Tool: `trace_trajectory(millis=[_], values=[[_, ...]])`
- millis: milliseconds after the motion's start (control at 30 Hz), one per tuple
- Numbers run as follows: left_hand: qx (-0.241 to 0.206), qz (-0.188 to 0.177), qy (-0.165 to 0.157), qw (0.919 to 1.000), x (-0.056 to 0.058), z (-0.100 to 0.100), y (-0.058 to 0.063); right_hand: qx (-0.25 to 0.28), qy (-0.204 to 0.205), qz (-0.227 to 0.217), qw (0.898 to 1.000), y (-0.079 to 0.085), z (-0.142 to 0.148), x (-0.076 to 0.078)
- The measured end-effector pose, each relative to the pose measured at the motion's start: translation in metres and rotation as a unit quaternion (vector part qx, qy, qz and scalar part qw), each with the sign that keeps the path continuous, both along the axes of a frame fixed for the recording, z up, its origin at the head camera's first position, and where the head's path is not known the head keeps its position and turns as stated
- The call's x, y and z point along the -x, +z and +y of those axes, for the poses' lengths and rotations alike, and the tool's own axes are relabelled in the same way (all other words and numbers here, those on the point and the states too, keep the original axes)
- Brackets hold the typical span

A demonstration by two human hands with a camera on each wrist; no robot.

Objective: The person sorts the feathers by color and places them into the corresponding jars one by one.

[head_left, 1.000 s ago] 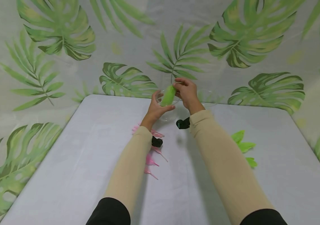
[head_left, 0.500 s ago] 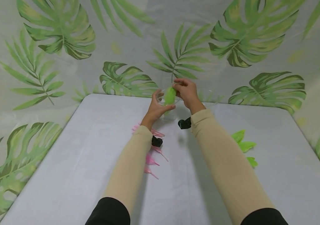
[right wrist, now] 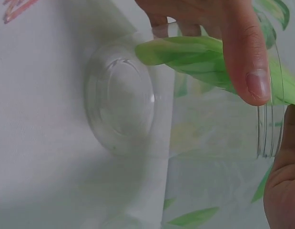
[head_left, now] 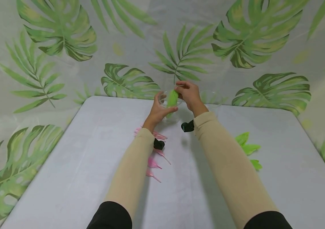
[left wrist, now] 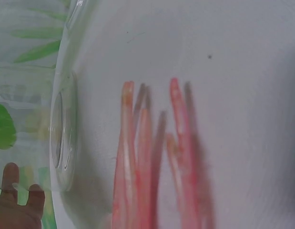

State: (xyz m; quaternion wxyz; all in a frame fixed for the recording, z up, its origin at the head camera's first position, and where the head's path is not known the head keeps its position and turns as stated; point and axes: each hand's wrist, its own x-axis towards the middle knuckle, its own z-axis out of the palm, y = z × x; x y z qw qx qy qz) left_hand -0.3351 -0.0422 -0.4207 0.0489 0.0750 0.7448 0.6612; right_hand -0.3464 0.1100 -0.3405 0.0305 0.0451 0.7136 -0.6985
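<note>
My left hand (head_left: 160,107) grips a clear jar (right wrist: 209,129) around its upper part, with the thumb across the near side. My right hand (head_left: 189,94) pinches a bright green feather (head_left: 172,98) at the jar's mouth. Most of that feather hangs inside the jar, its rounded tip partway down in the right wrist view. The jar's bottom is close over the table. Pink feathers (head_left: 152,163) lie beneath my left forearm, partly hidden by it. Their thin quills (left wrist: 129,157) show large in the left wrist view.
Several green feathers (head_left: 251,149) lie on the white table (head_left: 279,190), beside my right forearm. Another clear round container (head_left: 212,98) stands behind my right wrist, near the back edge. A leaf-patterned cloth (head_left: 131,41) hangs behind the table.
The green feather has gone lower into the jar, and my right hand has come down slightly with it. My left hand and the jar have stayed almost still.
</note>
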Motion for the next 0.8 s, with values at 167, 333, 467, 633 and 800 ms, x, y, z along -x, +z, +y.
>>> trace_trajectory(millis=[167,333,467,633,800], values=[[-0.003,-0.022,-0.012,0.9997,-0.013,-0.002,0.019,0.005,-0.001,-0.004,1.0,-0.001,0.0,0.001],[0.001,-0.017,-0.018,0.9997,-0.02,-0.002,0.024,0.001,0.012,-0.004,1.0,0.0,-0.001,-0.002],[0.002,-0.012,-0.017,0.9998,-0.02,-0.002,0.023,-0.032,0.044,0.016,0.998,0.009,0.001,-0.008],[0.008,-0.01,-0.016,0.9998,-0.02,-0.002,0.026,-0.114,0.068,0.054,0.99,0.032,0.007,-0.013],[0.009,-0.014,-0.016,0.9997,-0.018,-0.003,0.025,-0.208,0.098,0.096,0.968,0.055,0.022,-0.024]])
